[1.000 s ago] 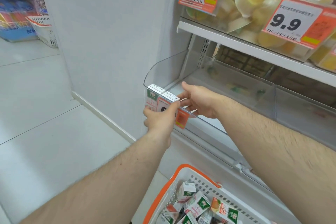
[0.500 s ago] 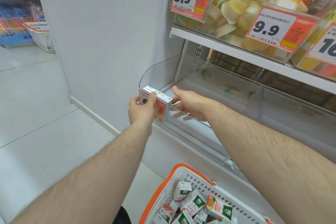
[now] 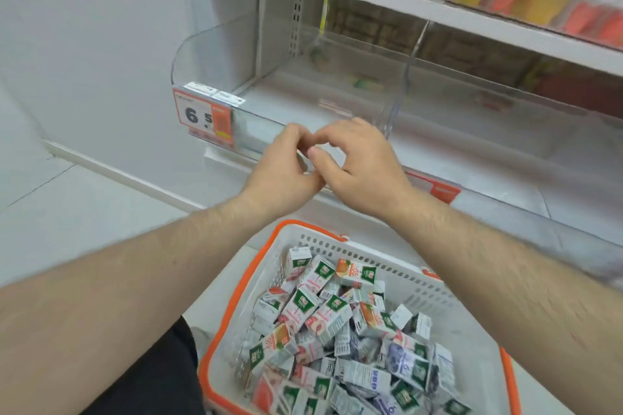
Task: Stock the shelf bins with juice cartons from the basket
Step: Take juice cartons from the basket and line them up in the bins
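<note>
My left hand [image 3: 283, 172] and right hand [image 3: 357, 165] meet in front of the shelf, fingertips touching each other, fingers curled. I see nothing held in either; whether some small thing is pinched between them I cannot tell. They hang just before the clear front lip of the left shelf bin [image 3: 303, 91], which has a transparent divider [image 3: 401, 84] on its right side. At the bin's left front corner a price tag [image 3: 209, 118] reading 6.5 faces outward.

Below my forearms sits the basket [image 3: 414, 283], white with an orange rim, its long axis running from near me toward the shelf. The juice cartons [image 3: 323, 310] lie heaped inside it, long axes pointing every way, most on their sides or tilted, one upright near the far wall.
</note>
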`<state>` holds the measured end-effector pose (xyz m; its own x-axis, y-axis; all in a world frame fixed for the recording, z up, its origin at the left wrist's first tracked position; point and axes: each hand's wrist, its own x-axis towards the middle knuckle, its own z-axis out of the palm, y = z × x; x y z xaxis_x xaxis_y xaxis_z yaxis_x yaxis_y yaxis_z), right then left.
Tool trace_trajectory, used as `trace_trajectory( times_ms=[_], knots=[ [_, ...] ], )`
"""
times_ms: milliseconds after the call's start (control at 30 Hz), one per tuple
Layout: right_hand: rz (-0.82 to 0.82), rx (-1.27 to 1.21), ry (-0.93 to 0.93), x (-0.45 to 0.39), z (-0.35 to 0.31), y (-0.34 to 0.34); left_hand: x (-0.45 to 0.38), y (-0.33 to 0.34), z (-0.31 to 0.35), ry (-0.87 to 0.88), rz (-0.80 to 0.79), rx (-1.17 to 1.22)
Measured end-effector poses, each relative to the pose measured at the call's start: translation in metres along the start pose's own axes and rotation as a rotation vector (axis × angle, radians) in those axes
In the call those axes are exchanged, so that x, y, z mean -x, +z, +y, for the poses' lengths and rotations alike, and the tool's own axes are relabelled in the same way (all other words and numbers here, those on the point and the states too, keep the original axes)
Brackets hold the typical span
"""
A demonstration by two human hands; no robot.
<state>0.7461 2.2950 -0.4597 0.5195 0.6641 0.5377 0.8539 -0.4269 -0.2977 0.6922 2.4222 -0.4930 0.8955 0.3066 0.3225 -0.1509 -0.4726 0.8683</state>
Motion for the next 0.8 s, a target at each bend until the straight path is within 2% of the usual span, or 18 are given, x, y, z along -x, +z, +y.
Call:
trace_trajectory(
  times_ms=[100,300,433,533,600,700,800],
  knots=[
    [-0.019,-0.023,0.095,0.042,0.018,0.001,0.016,0.028,-0.007,0.003,-0.137,-0.088],
    [-0.160,-0.067,0.289,0.106,0.045,0.014,0.038,0.071,-0.045,0.087,-0.420,-0.373],
    [-0.340,-0.094,0.525,0.152,0.075,0.031,0.048,0.091,-0.080,-0.006,-0.683,-0.627],
    [-0.555,-0.070,0.727,0.192,0.101,0.041,0.062,0.106,-0.104,-0.143,-0.819,-0.725],
    [-0.793,-0.041,0.817,0.221,0.113,0.048,0.076,0.117,-0.123,-0.216,-0.889,-0.759],
    [-1.124,0.119,0.791,0.256,0.121,0.054,0.094,0.133,-0.148,-0.292,-1.013,-0.831],
    [-1.282,0.275,0.735,0.282,0.119,0.061,0.106,0.145,-0.161,-0.307,-1.036,-0.844]
  ],
)
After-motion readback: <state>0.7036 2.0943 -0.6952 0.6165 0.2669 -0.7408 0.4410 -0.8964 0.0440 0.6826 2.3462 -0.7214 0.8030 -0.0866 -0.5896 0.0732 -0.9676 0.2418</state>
